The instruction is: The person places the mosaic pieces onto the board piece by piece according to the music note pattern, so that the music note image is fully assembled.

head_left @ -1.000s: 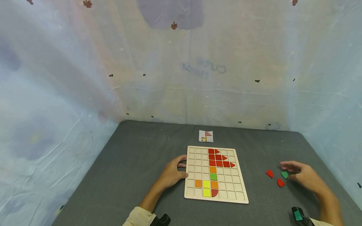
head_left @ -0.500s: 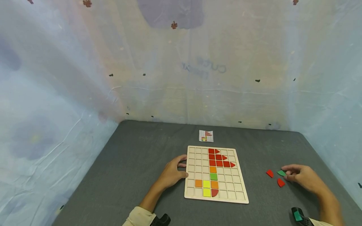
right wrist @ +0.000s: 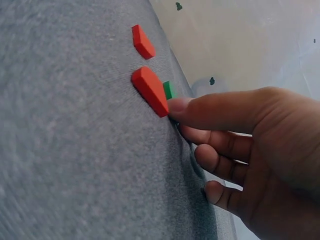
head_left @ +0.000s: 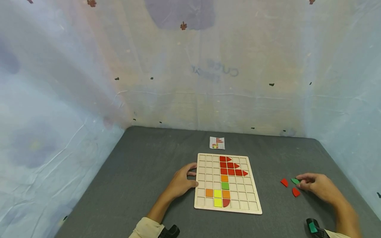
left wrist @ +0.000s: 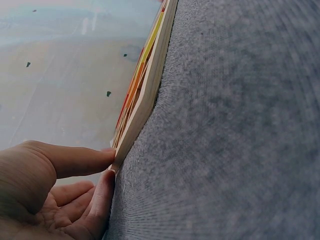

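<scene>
A wooden grid board (head_left: 244,196) lies flat, with red, orange, green and yellow tiles set in some of its squares. My left hand (head_left: 180,181) rests against its left edge; in the left wrist view the thumb (left wrist: 85,161) touches that edge, the index finger just below. At the right, my right hand (head_left: 318,186) pinches a green tile (head_left: 295,181) with a curved side between thumb and fingertips. Two loose red tiles lie beside it: a rounded one (head_left: 296,192) nearer me, another (head_left: 284,182) farther left. In the right wrist view the rounded tile partly hides the green one.
A small printed card (head_left: 217,143) showing a coloured grid pattern lies beyond the board. Dark grey cloth covers the table (head_left: 148,148). Pale patterned sheeting (head_left: 178,105) hangs behind it and at both sides.
My right fingers have closed on the green tile and shifted it slightly left and away from me. My left hand and the board have stayed put.
</scene>
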A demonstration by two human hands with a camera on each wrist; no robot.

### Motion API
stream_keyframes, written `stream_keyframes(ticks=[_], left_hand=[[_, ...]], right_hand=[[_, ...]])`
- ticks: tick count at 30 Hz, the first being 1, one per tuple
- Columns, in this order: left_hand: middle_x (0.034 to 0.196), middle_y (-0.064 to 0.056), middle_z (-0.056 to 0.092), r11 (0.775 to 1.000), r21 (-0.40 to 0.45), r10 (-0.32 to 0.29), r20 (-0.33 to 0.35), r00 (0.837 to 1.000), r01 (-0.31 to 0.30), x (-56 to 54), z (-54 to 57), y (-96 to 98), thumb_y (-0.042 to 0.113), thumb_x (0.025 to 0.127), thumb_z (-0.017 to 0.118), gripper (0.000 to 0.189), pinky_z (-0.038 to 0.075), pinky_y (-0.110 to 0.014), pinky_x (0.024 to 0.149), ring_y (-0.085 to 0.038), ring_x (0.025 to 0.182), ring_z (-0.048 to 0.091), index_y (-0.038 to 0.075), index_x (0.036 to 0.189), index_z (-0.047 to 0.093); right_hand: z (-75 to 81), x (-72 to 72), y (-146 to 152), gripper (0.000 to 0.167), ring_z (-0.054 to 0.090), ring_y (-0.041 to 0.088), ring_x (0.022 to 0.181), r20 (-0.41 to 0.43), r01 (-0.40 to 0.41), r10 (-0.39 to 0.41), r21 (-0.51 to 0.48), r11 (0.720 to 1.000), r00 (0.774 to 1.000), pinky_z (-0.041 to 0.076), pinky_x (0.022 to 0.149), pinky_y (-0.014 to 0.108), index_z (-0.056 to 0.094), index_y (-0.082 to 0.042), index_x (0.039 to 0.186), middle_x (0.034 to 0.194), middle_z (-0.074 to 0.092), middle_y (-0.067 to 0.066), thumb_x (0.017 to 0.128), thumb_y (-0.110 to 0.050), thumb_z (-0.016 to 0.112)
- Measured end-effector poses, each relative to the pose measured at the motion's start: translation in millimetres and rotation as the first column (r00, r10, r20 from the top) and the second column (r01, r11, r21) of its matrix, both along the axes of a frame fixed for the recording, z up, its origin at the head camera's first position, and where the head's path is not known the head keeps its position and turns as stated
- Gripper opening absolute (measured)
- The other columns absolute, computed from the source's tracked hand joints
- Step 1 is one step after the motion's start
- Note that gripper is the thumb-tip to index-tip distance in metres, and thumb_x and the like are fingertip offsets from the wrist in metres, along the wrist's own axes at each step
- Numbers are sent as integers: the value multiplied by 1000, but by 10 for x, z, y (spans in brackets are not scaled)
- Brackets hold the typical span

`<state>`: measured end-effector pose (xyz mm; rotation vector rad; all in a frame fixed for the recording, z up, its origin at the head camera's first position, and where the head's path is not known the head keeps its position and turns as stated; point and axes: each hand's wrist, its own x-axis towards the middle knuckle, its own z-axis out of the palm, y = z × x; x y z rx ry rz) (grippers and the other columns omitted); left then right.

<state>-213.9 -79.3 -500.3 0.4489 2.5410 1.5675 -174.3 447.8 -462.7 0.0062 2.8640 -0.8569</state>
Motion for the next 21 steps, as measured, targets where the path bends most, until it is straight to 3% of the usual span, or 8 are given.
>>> stream_keyframes(ticks=[8, 16, 21], left_hand=[[155, -11, 57, 1000, -2, -4, 4, 1000, 4, 8, 13, -4, 3, 87, 77, 75, 56, -41, 94, -29, 128, 65, 5, 157, 49], [156, -10, 56, 1000, -2, -1, 15, 1000, 1, 16, 19, -6, 3, 88, 76, 75, 55, -41, 95, -29, 129, 65, 6, 158, 49], [155, -11, 57, 1000, -3, -4, 12, 1000, 4, 15, 23, -5, 3, 88, 77, 75, 55, -42, 95, -30, 129, 65, 6, 157, 49]], right_hand=[[-9, -27, -46, 44, 46, 5, 71, -28, 27, -26, 45, 999, 999, 34, 62, 28, 74, 4, 123, 91, 68, -2, 101, -34, 73], [43, -69, -216, 44, 60, 0, 78, -84, 21, -19, 19, 1000, 996, 48, 66, 26, 76, -2, 121, 100, 76, 1, 98, -39, 76], [83, -104, -352, 40, 62, 0, 82, -124, 5, -2, 26, 1000, 992, 50, 67, 27, 78, -4, 119, 102, 77, 3, 98, -37, 77]])
